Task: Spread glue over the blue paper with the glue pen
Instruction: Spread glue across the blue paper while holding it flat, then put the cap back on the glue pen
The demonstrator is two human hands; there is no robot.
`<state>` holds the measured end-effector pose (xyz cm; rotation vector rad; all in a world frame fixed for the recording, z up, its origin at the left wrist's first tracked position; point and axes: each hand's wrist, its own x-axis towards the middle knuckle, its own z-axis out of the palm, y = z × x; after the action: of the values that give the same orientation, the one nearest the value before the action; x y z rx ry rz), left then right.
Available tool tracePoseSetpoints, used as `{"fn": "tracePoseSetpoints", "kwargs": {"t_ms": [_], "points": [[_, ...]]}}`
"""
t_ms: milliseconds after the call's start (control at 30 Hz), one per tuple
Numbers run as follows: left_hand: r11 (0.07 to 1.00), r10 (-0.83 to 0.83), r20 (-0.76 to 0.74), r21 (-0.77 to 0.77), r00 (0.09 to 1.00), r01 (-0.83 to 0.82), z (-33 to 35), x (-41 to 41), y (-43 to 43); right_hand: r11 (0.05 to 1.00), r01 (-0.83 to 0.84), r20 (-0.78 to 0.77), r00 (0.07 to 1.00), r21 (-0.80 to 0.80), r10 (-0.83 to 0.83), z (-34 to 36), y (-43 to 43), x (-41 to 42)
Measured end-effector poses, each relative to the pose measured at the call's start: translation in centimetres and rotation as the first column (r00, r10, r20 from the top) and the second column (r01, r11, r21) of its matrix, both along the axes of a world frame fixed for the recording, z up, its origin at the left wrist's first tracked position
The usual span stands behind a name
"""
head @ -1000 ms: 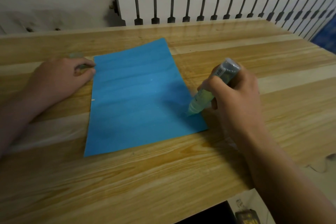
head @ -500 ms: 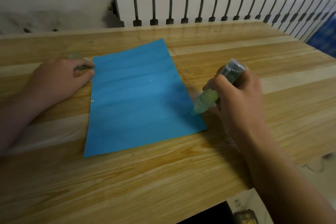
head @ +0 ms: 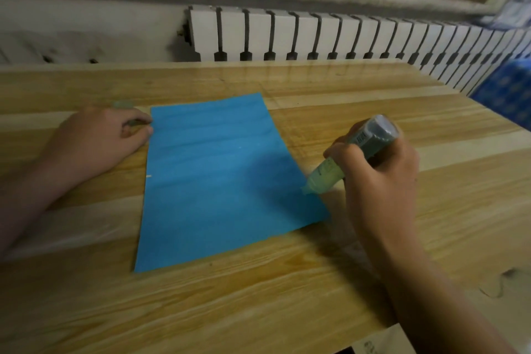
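Gripping one translucent pale-green plastic glue pen [head: 342, 162] in a full fist with the right hand [head: 379, 169], fingers wrapped tight round the barrel, cap end poking up past the knuckles and nib slanting down and toward the left hand. Touching (or as good as touching, kinda blurry there) the nib to the right edge of one flat rectangular sheet of blue paper [head: 218, 178], just beside that fist, near the corner closest to the body. Probably holding it at a slant like that for dragging the tip sideways in stripes rather than dabbing. Resting the left hand [head: 94, 144] on the pale wooden plank table [head: 258, 296] right at the opposite long edge, fingers curled loosely with the fingertips up against the far-left corner of the sheet, presumably pinning it against sliding under the pen. Also tucking something small and pale green under those fingers, maybe the pen's cap, but not clear enough for calling it, and not clear whether actually pinching it. Lying between the two hands, then: the sheet, well within reach of both. Counting up: one pen, one sheet, two hands. Seeing faint streaks across the paper, possibly glue already down, so guessing at a pass finishing near the right fist.
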<state>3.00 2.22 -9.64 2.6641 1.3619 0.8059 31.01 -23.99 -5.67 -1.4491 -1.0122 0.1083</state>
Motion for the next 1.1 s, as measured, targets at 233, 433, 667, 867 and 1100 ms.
{"fn": "tracePoseSetpoints", "kwargs": {"t_ms": [233,433,667,867,1100], "points": [[0.999,0.016,-0.011,0.046,1.0,-0.015,0.0,0.1,-0.1,0.975,-0.215,-0.103,0.973,-0.057,0.208,1.2,1.6,-0.4],[0.998,-0.001,0.002,0.058,1.0,0.001,0.1,0.4,-0.6,0.913,-0.388,-0.169,0.915,-0.126,0.365,1.7,4.1,-1.0],[0.993,0.015,-0.016,0.121,1.0,-0.013,0.4,0.5,-1.1,0.841,-0.534,-0.299,0.819,-0.089,0.489,2.0,8.3,-2.3],[0.97,0.044,-0.012,0.241,0.999,-0.04,0.9,0.7,-2.0,0.752,-0.659,-0.499,0.661,-0.028,0.561,2.3,11.3,-2.5],[0.948,0.179,0.181,0.23,0.967,-0.219,1.0,0.6,-1.3,0.739,-0.668,-0.557,0.648,-0.088,0.519,1.4,14.3,-2.4]]}}
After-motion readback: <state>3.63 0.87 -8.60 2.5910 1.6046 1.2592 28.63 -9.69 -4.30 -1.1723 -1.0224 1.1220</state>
